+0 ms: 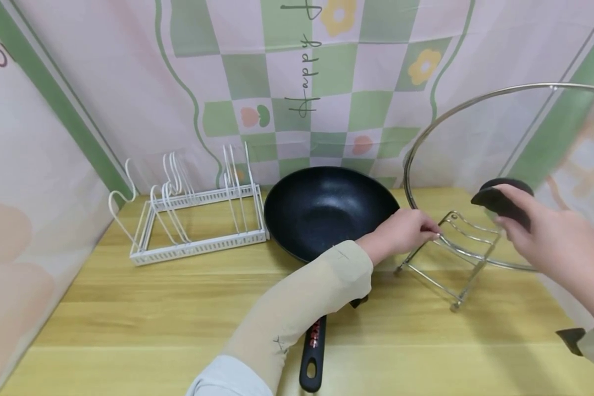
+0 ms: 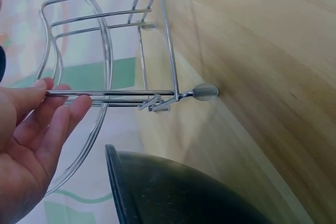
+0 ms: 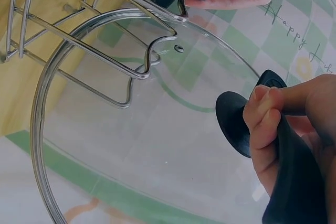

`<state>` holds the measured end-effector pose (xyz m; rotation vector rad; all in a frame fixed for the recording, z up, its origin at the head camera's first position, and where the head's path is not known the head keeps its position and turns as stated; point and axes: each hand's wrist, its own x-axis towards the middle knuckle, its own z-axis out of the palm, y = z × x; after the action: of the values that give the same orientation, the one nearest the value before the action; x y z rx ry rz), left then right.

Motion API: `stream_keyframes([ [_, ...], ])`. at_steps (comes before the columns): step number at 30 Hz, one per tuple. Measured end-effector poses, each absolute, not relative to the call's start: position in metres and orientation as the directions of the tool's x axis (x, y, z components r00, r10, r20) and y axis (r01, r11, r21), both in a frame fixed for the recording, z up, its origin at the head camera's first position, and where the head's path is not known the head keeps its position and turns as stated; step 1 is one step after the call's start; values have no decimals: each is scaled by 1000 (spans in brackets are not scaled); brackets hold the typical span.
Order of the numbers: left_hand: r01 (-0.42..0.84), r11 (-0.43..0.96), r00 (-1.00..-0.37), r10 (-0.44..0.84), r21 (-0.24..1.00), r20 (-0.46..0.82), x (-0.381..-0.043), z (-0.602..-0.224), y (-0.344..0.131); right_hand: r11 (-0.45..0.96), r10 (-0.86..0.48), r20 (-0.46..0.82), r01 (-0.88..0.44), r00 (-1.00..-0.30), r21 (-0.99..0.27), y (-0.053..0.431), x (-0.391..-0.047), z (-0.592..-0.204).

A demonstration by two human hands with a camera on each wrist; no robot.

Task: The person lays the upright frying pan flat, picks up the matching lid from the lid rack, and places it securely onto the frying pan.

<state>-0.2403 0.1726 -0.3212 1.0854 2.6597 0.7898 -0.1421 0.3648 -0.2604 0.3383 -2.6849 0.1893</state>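
Observation:
My left hand [image 1: 407,230] pinches the top of a silver wire lid rack [image 1: 472,285] standing on the table. In the left wrist view, thumb and fingers hold the end of one bent wire [image 2: 105,93]. My right hand [image 1: 564,236] grips the black handle [image 1: 509,202] of a large glass pan lid [image 1: 475,137] with a metal rim. The lid stands on edge, its lower rim [image 3: 50,69] among the rack's wires in the right wrist view. A black wok [image 1: 322,212] sits left of the rack, partly behind my left forearm.
The wok's long handle [image 1: 313,352] points towards the near edge of the wooden table [image 1: 143,330]. At the left stands a white rack [image 1: 198,241] with upright wire dividers. A patterned cloth [image 1: 297,77] hangs close behind everything.

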Motion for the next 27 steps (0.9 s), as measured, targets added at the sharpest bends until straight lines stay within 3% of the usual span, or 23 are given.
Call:
stream_keyframes([
  [19,623,563,-712,696,543,95,-241,-326,172,956,-226,459,-287,-859,-67,361,-141,-242],
  [27,610,565,-720,687,556,92,-240,-325,172,951,-245,527,-308,-813,-32,360,-145,-237],
])
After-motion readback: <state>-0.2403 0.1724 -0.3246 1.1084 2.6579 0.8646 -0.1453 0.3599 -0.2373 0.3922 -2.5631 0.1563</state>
